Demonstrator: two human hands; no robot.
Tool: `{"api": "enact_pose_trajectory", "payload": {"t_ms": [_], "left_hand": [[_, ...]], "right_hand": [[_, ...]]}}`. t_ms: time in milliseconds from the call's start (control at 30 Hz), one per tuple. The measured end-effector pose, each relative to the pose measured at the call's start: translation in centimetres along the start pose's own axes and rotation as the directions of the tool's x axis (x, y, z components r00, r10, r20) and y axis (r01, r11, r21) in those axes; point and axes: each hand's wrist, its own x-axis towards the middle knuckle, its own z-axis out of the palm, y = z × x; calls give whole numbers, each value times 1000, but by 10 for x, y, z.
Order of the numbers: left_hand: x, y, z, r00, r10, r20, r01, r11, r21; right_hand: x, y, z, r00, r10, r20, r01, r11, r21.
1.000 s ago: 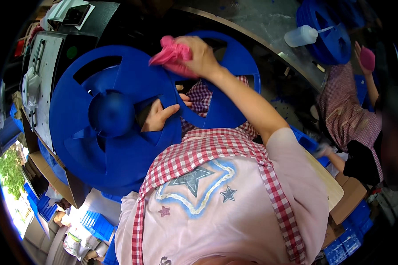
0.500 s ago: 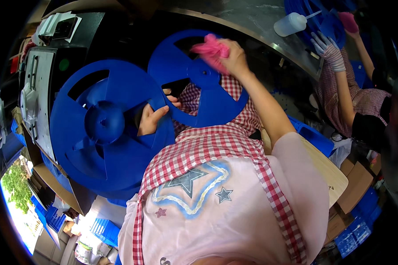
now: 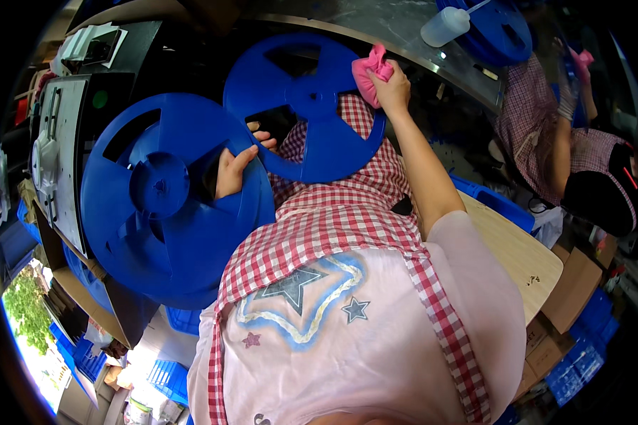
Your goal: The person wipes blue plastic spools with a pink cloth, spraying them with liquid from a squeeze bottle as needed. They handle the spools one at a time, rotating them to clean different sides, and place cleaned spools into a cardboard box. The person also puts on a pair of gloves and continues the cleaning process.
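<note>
A blue plastic reel with a hub and cut-out windows stands at the left. Beside it, a flat blue reel disc leans over my checked apron, its rim meeting the reel's edge. My left hand shows through a window of the reel. Its thumb and fingers close around the spot where the two rims meet; part of the hand is hidden. In my right hand is a bunched pink cloth, pressed at the disc's upper right rim.
A metal-edged table runs across the back, bearing a squeeze bottle and more blue discs. On the right a co-worker in a checked apron holds a pink cloth. Cardboard boxes and a wooden board lie nearby.
My right hand and the pink cloth have gone from near the disc's centre out to its right rim. The disc has shifted slightly up and left. The co-worker's hands have moved lower.
</note>
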Motion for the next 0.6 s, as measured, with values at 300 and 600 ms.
{"api": "enact_pose_trajectory", "payload": {"t_ms": [300, 600], "left_hand": [[16, -7, -7, 998, -43, -46, 41, 998, -38], [1, -4, -4, 992, -97, 78, 96, 995, 12]], "right_hand": [[-106, -55, -16, 764, -624, 167, 540, 759, 365], [23, 41, 15, 996, 16, 84, -13, 999, -36]]}}
